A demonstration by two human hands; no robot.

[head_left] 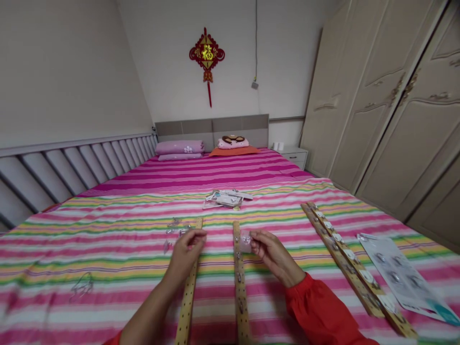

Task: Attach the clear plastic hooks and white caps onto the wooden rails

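My right hand (269, 254) pinches a clear square plastic piece (246, 241) at its right edge, just beside the middle wooden strip (241, 306). Several small metal-looking hooks (239, 277) sit along that strip. Over the left wooden strip (187, 306), a narrow bar with rows of holes, my left hand (189, 247) has its thumb and fingers closed together. Whatever may be between them is too small or hidden to make out. Just left of that hand lie several small clear pieces (173, 225) on the striped sheet.
Two more wooden strips (338, 251) with hooks and white tags lie at right, beside a blister card (398, 273). Flat packages (226, 197) are piled ahead. A clear plastic scrap (83, 285) lies at left. A bed rail (72, 165) and wardrobe (388, 110) flank the bed.
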